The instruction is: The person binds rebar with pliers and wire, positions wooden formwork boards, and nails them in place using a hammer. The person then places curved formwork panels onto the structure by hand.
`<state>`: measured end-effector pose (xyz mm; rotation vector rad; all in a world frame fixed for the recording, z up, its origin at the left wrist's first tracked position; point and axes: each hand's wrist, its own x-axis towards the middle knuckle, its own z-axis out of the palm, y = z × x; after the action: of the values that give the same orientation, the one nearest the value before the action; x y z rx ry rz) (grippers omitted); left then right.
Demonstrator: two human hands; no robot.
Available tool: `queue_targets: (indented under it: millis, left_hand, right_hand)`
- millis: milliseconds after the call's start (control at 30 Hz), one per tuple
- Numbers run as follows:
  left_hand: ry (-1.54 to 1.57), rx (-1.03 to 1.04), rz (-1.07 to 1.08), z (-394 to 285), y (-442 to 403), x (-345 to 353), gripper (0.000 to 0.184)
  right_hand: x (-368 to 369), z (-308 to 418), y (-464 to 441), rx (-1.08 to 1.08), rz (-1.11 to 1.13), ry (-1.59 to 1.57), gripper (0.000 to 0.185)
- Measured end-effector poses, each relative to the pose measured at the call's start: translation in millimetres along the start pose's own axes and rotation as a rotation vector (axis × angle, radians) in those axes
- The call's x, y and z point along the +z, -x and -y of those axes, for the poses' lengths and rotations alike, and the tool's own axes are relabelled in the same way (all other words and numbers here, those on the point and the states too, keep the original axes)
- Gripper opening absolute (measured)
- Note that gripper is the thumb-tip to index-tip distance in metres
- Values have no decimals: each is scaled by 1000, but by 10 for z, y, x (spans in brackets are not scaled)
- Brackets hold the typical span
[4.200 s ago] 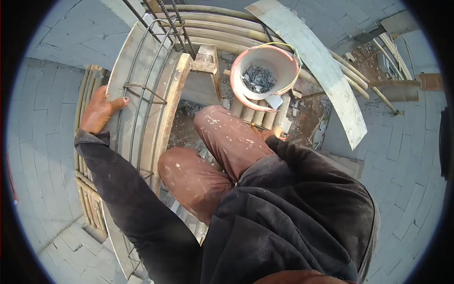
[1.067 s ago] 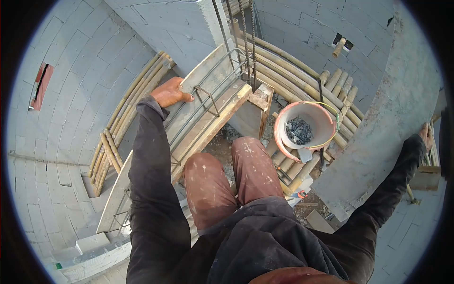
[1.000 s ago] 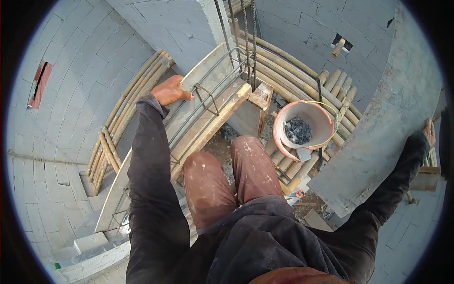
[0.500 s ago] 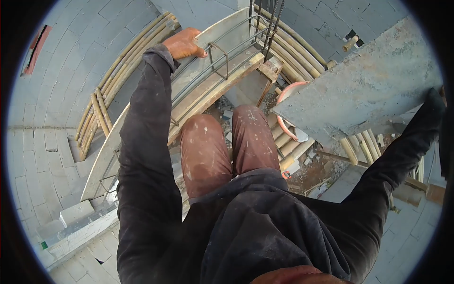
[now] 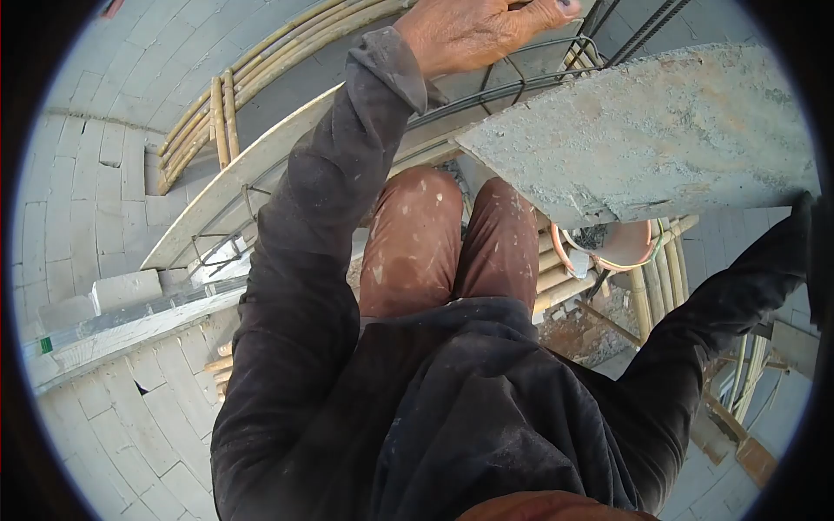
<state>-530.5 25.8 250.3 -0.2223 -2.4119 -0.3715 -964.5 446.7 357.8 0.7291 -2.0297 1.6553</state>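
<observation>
My left hand point(image 5: 482, 33) is at the top centre, above the rebar cage point(image 5: 521, 82); its thumb sticks out to the right, the other fingers are largely cut off by the frame, and nothing shows in it. A grey, mortar-crusted panel point(image 5: 643, 130) spans the upper right, its pointed left end over my right knee. My right sleeve reaches the panel's lower right corner, where the hand is lost in the dark image edge. Below the panel, a pinkish bucket point(image 5: 630, 246) with dark nails shows in part. The curved formwork board point(image 5: 221, 195) runs beneath my left forearm.
Bamboo poles point(image 5: 287, 61) lie at the upper left and more stand beyond the bucket. A pale block point(image 5: 126, 291) rests on a ledge at the left. Vertical rebar rods point(image 5: 647, 30) rise at the top. Rubble point(image 5: 591, 334) covers the ground right of my knees.
The panel has swung from upright at the right to nearly level across the upper right. My left hand has left the board's edge and moved right. The view has also turned.
</observation>
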Motion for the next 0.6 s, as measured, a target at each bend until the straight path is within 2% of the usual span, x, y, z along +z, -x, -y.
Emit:
queue_targets:
  millis: [67, 133, 267, 300, 367, 500, 600]
  left_hand:
    - [108, -119, 71, -418, -72, -293, 38]
    - [309, -471, 228, -626, -21, -557, 35]
    - [10, -548, -125, -813, 321, -769, 55]
    - [-55, -592, -137, -835, 443, -866, 55]
    - [-294, -515, -108, -891, 652, -1002, 62]
    - [-343, -538, -262, -751, 1180, -1368, 62]
    - [-258, -591, -232, -803, 1561, -1857, 55]
  right_hand:
    - [202, 59, 85, -25, 10, -48, 42]
    - [472, 131, 307, -46, 20, -126, 42]
    - [1014, 366, 978, -39, 6, -444, 43]
    - [1155, 391, 1145, -19, 9, -546, 43]
    - [1402, 434, 1413, 29, 33, -721, 43]
    - [1818, 432, 1842, 132, 89, -981, 44]
    - [2049, 444, 2132, 210, 136, -1122, 44]
